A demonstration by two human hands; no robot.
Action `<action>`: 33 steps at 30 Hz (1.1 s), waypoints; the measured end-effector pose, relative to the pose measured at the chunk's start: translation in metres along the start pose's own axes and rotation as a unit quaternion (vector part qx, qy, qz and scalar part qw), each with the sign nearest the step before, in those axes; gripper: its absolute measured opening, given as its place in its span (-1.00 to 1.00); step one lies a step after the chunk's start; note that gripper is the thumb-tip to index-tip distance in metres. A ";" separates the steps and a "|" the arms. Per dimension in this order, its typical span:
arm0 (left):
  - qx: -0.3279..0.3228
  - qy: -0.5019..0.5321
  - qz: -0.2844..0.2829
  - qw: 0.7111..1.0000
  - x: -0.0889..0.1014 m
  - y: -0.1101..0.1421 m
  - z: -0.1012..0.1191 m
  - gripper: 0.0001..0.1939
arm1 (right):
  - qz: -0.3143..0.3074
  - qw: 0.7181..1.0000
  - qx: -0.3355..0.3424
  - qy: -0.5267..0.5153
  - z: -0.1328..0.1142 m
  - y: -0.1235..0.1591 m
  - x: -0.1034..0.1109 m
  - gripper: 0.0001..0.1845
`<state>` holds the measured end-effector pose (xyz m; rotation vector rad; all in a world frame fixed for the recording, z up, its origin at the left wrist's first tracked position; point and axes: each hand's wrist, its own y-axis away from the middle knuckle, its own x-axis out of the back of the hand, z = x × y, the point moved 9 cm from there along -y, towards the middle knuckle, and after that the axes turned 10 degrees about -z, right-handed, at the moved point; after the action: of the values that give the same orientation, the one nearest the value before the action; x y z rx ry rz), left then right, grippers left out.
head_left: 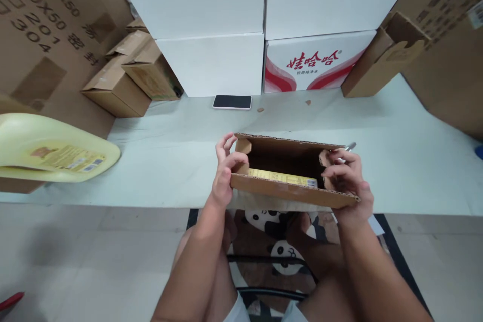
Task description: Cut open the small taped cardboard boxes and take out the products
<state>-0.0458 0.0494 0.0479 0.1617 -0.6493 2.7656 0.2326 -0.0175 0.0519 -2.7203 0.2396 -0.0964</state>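
"So, hands?"

"Both half-curled: my left hand (222, 181) and right hand (365, 201) hold opposite ends of a carton (279, 191). Open-topped, at the bench's (169, 176) near edge. Yellow packet (279, 176) inside, by the near wall. Carton resting or lifted: can't tell."

"Risks?"

"Uneven grip could tip it over that edge, spilling the packet. Squeezing could crease the end flaps (243, 146)."

"Beyond?"

"Phone (232, 102), far side, before white boxes (211, 65)."

Phone (232, 102) on table (169, 161), before white boxes (211, 65); yellow bottle (56, 151) far left; open carton (372, 65) right; panda-print mat (260, 241) below.
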 end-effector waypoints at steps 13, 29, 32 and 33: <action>-0.087 0.008 0.135 0.987 0.040 -0.003 0.067 -0.74 | -0.002 0.998 0.065 -0.014 -0.008 -0.001 -0.010 -0.55; 0.250 -0.132 -0.604 0.746 -0.142 -0.075 0.056 -0.81 | -0.040 0.996 0.067 0.040 -0.021 -0.002 -0.009 -0.57; 0.233 -0.207 -0.632 0.710 -0.146 -0.064 0.047 -0.82 | -0.044 0.996 0.071 0.033 -0.021 -0.001 -0.009 -0.63; 0.223 -0.234 -0.617 0.718 -0.145 -0.066 0.045 -0.81 | -0.044 0.996 0.071 0.033 -0.021 -0.001 -0.009 -0.64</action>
<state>0.1142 0.0481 0.0903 1.0012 0.1202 1.4544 0.2219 -0.0233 0.0716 -2.5873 0.1266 -0.2198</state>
